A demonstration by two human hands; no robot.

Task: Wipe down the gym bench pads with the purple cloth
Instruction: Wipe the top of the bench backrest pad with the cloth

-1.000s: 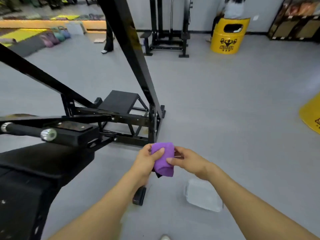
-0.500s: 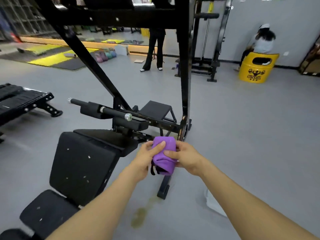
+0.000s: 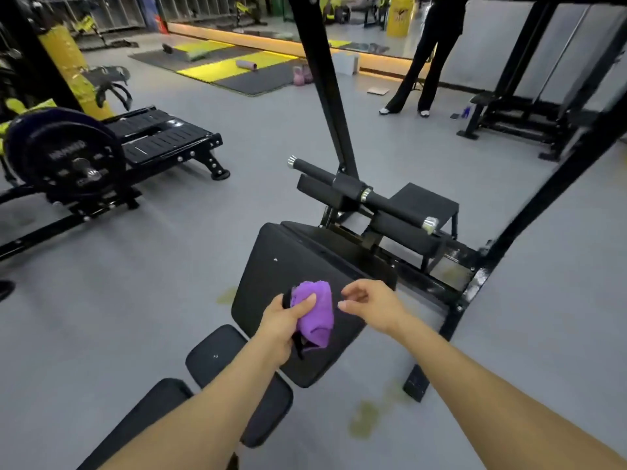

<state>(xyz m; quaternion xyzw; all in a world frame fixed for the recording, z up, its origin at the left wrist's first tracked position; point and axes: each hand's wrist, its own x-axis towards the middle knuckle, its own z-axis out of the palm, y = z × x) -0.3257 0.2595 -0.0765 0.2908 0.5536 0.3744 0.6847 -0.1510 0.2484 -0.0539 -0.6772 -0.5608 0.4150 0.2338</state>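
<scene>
Gripping the bunched purple cloth (image 3: 314, 312) at frame centre, the left hand (image 3: 283, 322) hovers over the large bench pad (image 3: 271, 276) (black); the right hand (image 3: 371, 305) beside it holds nothing, fingers loosely curled.

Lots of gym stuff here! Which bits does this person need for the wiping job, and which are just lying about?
Part of the job:
purple cloth, held in the left hand
right hand, empty beside the cloth
large bench pad
small bench pad

Just lying about:
weight plate
pink kettlebells
foam roller
yellow and black floor mats

Weight plate (image 3: 64, 154) on machine far left, yellow mats (image 3: 217, 67), person's legs (image 3: 419, 76) bkgd
</scene>
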